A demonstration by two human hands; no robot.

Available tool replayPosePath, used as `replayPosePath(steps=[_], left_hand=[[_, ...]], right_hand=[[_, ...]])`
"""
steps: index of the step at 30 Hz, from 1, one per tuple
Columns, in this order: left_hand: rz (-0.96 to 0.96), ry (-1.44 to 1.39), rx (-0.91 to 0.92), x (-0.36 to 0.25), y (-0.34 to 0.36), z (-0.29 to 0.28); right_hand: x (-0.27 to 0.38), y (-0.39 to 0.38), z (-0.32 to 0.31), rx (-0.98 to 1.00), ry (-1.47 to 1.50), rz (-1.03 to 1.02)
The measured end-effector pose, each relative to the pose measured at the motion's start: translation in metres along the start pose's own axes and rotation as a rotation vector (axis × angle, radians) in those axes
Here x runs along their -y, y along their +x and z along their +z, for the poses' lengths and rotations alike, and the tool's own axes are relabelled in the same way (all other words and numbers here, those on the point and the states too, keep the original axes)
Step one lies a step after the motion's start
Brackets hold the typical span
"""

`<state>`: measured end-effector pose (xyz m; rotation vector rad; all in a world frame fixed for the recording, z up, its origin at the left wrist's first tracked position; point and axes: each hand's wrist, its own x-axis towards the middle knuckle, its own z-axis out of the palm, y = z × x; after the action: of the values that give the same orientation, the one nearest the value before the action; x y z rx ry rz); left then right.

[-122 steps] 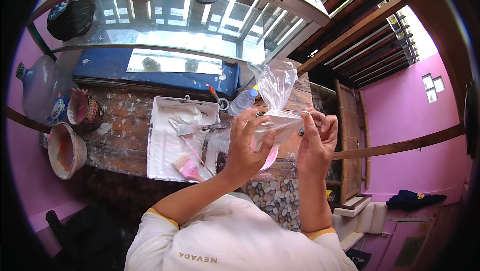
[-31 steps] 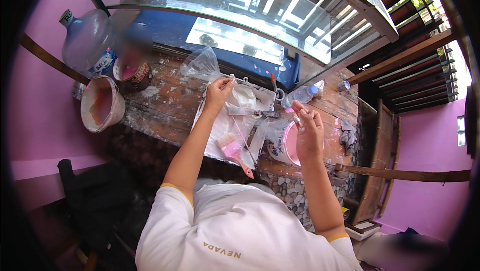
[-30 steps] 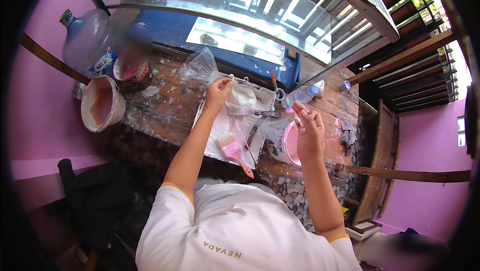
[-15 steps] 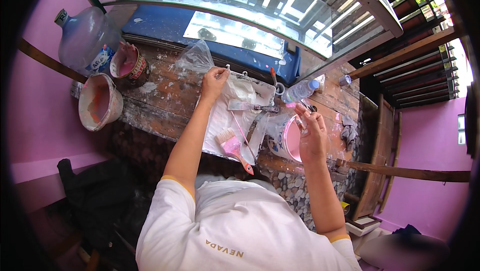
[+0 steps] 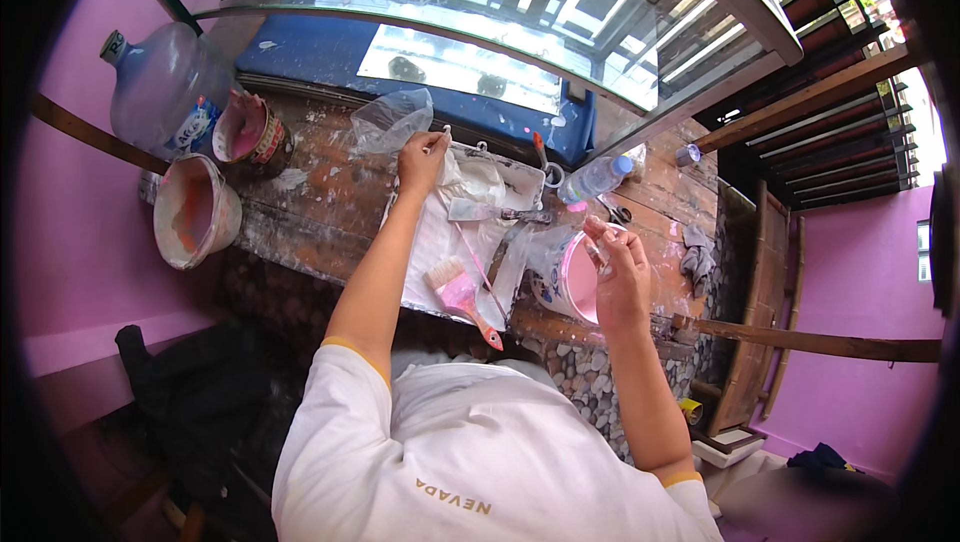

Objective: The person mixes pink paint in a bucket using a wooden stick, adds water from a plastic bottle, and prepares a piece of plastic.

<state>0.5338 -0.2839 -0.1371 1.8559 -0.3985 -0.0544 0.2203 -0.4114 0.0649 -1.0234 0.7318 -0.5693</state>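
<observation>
A limp clear plastic bag (image 5: 395,122) lies on the surface (image 5: 320,192), at eleven o'clock from the left hand (image 5: 423,162). That hand's fingers are pinched close together over the tray's upper left corner; I cannot tell whether they hold anything. The right hand (image 5: 622,277) hovers by the bucket (image 5: 550,292), fingers curled with narrow gaps; what they hold, if anything, is unclear. Pink paint is already in the bucket, while the wide brush (image 5: 458,292) lies unheld in the white tray (image 5: 525,182): things look laid out rather than in use. A water bottle (image 5: 592,180) lies at one o'clock from the tray, a rag (image 5: 697,260) at three. At ten stand two stained tubs (image 5: 200,212) (image 5: 255,150) and a big jug (image 5: 170,87); at twelve, a glass case (image 5: 500,12). Beyond are pink walls (image 5: 835,262) and a pebble-patterned floor (image 5: 600,392).
</observation>
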Motion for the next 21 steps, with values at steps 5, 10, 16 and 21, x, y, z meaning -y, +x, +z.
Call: replayPosePath(steps=[5,10,16,21], left_hand=[[0.153,0.143,-0.063,-0.007,0.015,0.005],[-0.007,0.101,0.041,-0.006,0.014,0.007],[-0.115,0.006,0.063,0.011,0.010,0.018],[-0.091,0.096,0.091,0.017,0.001,0.020]], right_hand=[[0.003,-0.002,-0.002,-0.007,0.011,-0.004],[0.004,-0.004,-0.007,0.006,0.050,0.025],[0.002,-0.010,-0.009,0.007,0.028,0.050],[0.001,-0.014,-0.012,0.002,0.052,0.069]])
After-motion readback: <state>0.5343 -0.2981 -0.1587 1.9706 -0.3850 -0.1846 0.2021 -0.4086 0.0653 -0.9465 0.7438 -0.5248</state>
